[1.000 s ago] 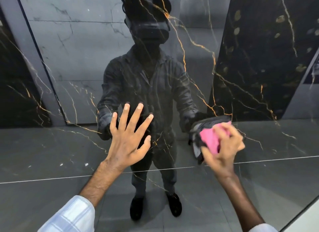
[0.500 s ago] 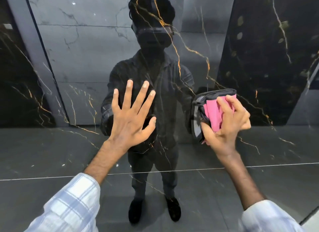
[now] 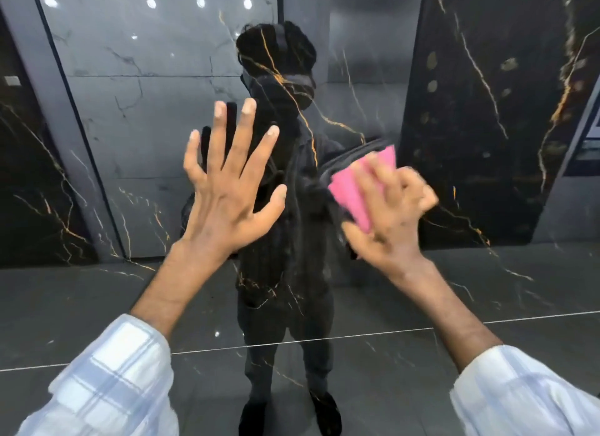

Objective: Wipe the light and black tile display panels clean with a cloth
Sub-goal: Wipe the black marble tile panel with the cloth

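Observation:
A glossy black tile panel (image 3: 470,354) with gold veins fills the head view and mirrors a person and the room behind. My left hand (image 3: 227,188) lies flat on the panel with its fingers spread, left of centre. To its right, my right hand (image 3: 389,218) grips a folded pink cloth (image 3: 360,188) and holds it against the panel. That hand is blurred by motion. The cloth's dark reflection shows just above it.
Reflected in the panel are light grey marble tiles (image 3: 156,117) at upper left and a black gold-veined panel (image 3: 480,111) at upper right. A thin pale line (image 3: 519,318) crosses the lower part of the surface. Plaid sleeves cover both forearms.
Both hands have moved up the panel. The right hand with the cloth has slid upward and now blurs mid-stroke. The left hand has shifted higher, still flat and spread.

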The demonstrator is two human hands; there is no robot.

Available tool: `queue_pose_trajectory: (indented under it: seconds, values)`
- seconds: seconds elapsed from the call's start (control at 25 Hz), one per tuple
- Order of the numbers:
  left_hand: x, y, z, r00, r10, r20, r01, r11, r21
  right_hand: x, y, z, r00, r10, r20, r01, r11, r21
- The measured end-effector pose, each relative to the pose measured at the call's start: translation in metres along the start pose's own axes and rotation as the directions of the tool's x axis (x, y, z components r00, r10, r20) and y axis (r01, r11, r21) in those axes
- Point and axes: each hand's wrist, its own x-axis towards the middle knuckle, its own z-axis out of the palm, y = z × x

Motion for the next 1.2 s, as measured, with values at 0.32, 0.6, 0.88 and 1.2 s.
queue_pose_trajectory:
  seconds: [0.32, 0.6, 0.88, 1.2]
  values:
    - [0.031, -0.026, 0.009, 0.997, 0.066, 0.033, -0.069, 0.992, 0.106, 0.047, 0.029, -0.012, 0.986, 0.139, -0.094, -0.145, 0.988, -0.056]
    - [0.048, -0.026, -0.003, 0.997, 0.071, -0.03, -0.07, 0.997, 0.02, 0.095, 0.048, -0.023, 0.914, -0.404, 0.023, 0.404, 0.906, -0.13]
    - [0.104, -0.044, -0.01, 0.994, 0.085, -0.068, -0.078, 0.992, 0.102, 0.118, 0.025, -0.014, 0.743, -0.647, 0.17, 0.666, 0.74, -0.097]
    - [0.11, -0.048, -0.012, 0.992, 0.093, -0.089, -0.085, 0.992, 0.095, 0.145, 0.034, -0.014, 0.871, -0.489, 0.039, 0.49, 0.863, -0.125]
